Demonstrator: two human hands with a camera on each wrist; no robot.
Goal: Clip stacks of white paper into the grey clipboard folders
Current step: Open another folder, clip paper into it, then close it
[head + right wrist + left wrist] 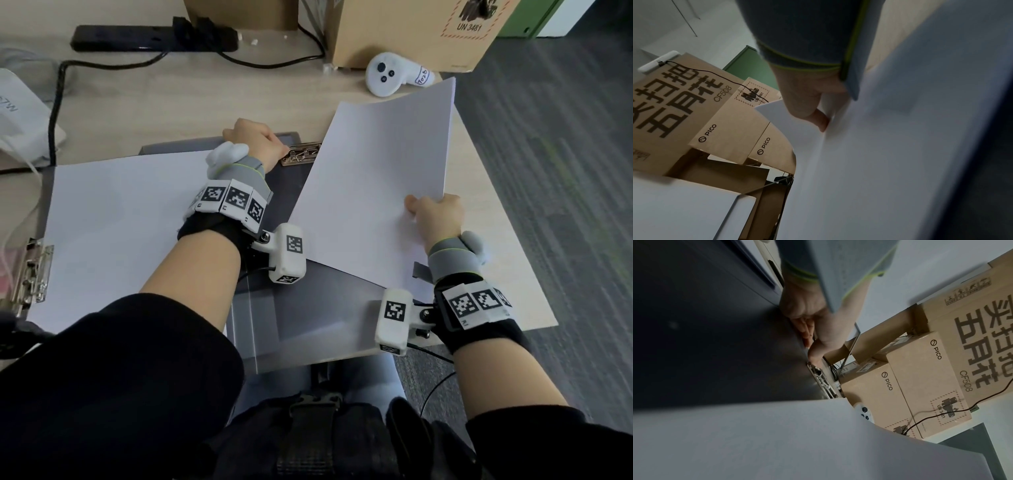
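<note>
Cardboard boxes (411, 31) back a pale desk (212, 99) where papers are being filed.
Right hand (436, 219) pinches a white paper stack (373, 178), tilted over the open grey clipboard folder (301, 318). Left hand (255, 144) curls onto the folder's top edge, beside its metal clip (301, 155). Another clipped stack (130, 222) lies left.

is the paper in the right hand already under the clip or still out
Still out. The paper stack is held tilted by the right hand, overlapping only one end of the metal clip, where the left hand rests.
</note>
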